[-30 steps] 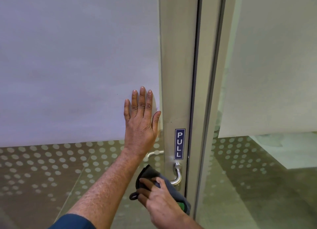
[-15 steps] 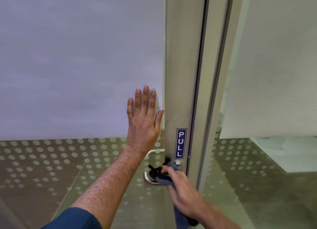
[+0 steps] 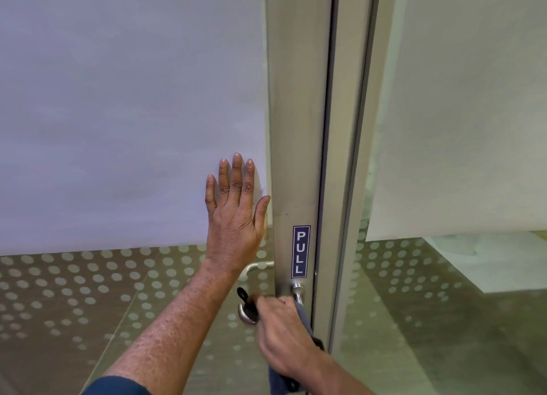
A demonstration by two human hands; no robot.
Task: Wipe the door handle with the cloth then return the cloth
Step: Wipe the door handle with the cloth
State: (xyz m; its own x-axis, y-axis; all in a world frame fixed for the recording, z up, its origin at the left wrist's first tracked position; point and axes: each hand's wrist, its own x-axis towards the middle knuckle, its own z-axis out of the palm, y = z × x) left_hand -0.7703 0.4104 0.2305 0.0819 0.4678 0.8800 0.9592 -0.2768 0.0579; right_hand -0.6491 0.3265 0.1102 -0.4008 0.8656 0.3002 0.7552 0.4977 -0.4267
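A silver lever door handle (image 3: 247, 314) sticks out leftward from the metal door stile (image 3: 296, 128), below a blue PULL sign (image 3: 301, 251). My right hand (image 3: 281, 335) grips a dark blue-grey cloth (image 3: 305, 314) wrapped over the handle; only the handle's left tip and its base by the stile show. The cloth's tail hangs below my wrist at the frame's bottom. My left hand (image 3: 235, 214) lies flat on the frosted glass, fingers spread, holding nothing.
The glass door (image 3: 118, 113) has a frosted upper panel and a dotted clear band lower down. A second handle (image 3: 256, 266) shows through the glass behind my left wrist. A fixed glass panel (image 3: 458, 128) stands to the right of the frame.
My right hand has brought the cloth up from below onto the handle and slid it along the lever. My left hand has stayed flat on the glass.
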